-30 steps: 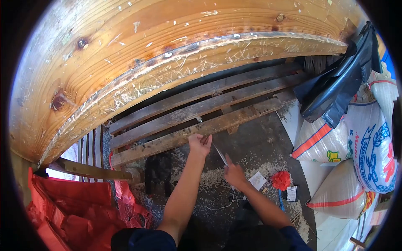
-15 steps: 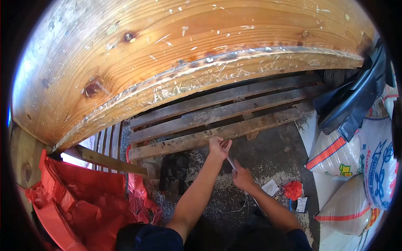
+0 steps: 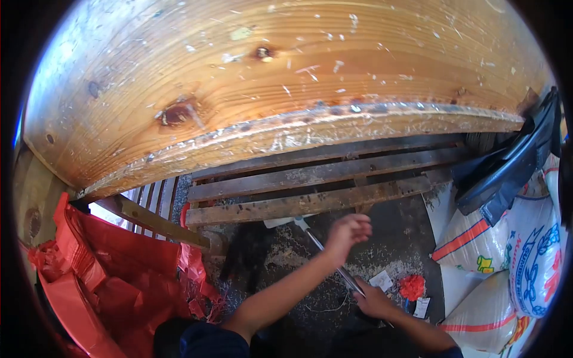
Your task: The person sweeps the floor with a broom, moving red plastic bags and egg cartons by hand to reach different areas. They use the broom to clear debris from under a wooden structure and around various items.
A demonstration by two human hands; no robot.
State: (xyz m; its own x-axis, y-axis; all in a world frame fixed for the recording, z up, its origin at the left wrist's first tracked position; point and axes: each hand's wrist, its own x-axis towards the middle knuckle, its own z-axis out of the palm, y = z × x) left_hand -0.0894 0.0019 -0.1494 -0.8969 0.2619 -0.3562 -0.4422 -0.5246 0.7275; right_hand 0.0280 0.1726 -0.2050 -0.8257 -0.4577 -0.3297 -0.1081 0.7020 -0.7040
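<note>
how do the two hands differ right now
The left hand is farther out, near the wooden slats, curled and blurred; the right hand sits nearer the body, sharper. The right hand grips the lower end of the thin rod; the left hand looks off it, its forearm crossing over it. Both are bare.

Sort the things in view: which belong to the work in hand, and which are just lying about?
In use: long-handled tool, right hand gripping it, left hand over it, wooden pallet.
Lying about: red plastic sheet, printed sacks, black bag, red tuft, paper scraps.
</note>
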